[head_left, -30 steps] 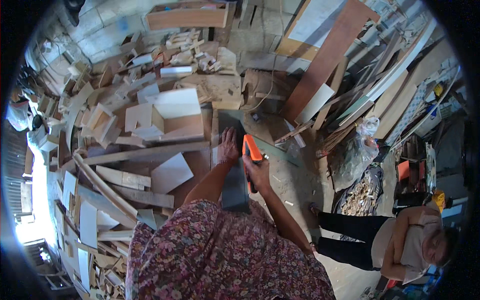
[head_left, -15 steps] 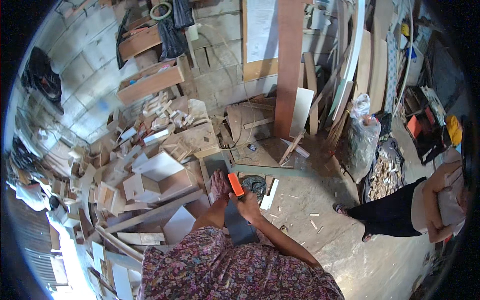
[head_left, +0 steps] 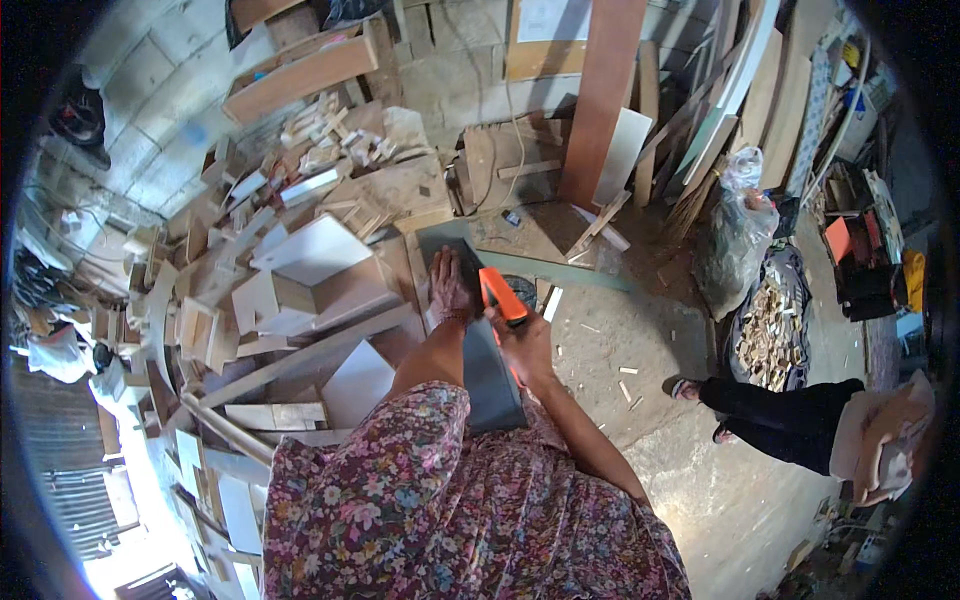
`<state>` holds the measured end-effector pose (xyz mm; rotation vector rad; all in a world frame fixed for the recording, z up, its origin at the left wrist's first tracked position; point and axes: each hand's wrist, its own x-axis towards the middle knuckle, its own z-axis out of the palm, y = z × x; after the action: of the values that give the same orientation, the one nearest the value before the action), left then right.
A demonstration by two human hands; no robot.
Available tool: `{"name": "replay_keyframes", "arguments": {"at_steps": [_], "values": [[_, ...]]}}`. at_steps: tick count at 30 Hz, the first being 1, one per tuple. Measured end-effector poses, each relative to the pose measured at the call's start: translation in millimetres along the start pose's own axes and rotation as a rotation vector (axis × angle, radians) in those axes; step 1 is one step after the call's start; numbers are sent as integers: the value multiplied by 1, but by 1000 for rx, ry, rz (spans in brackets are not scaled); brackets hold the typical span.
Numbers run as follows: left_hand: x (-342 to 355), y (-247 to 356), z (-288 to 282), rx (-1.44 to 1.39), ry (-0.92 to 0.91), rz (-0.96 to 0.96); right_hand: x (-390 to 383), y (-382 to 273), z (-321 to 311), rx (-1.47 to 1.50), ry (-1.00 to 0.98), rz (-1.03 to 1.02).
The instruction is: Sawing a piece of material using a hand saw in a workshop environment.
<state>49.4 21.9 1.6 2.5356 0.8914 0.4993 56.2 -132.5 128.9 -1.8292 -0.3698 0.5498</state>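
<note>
My left hand lies flat on a long dark grey board, its fingers stretched toward the far end. Close to its right side, my right hand is closed round an orange hand tool with a dark end facing me. The tool's exact kind does not show. It is held over the board's right edge, and whether it touches the board I cannot tell. A small red-orange piece shows below my right hand. A dark round bundle beyond the board is partly hidden by the tool.
Wooden offcuts and white panels are heaped to the left. Tall planks lean on the back wall. A clear plastic bag and a black sack of wood scraps stand to the right. Another person stands nearby; scraps litter the floor.
The whole view has shifted, so the board and hands appear higher. The orange tool is turned differently and now shows its dark end. My left hand still lies on the board.
</note>
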Motion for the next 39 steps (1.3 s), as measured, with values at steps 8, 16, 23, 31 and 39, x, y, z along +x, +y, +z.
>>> {"name": "replay_keyframes", "arguments": {"at_steps": [8, 16, 23, 31, 39], "values": [[-5, -3, 7, 12, 97, 56, -2, -2, 0, 41, -58, 63], [-4, -22, 29, -55, 220, 154, -58, -52, -30, -64, -47, -5], [2, -30, 37, -77, 316, 199, -91, -34, -32, -114, 9, -34], [-5, -18, 28, 4, 161, 105, -29, 24, 5, -20, 53, -12], [-4, 10, 8, 100, 100, 36, -40, 8, -1, -28, 86, -105]]}}
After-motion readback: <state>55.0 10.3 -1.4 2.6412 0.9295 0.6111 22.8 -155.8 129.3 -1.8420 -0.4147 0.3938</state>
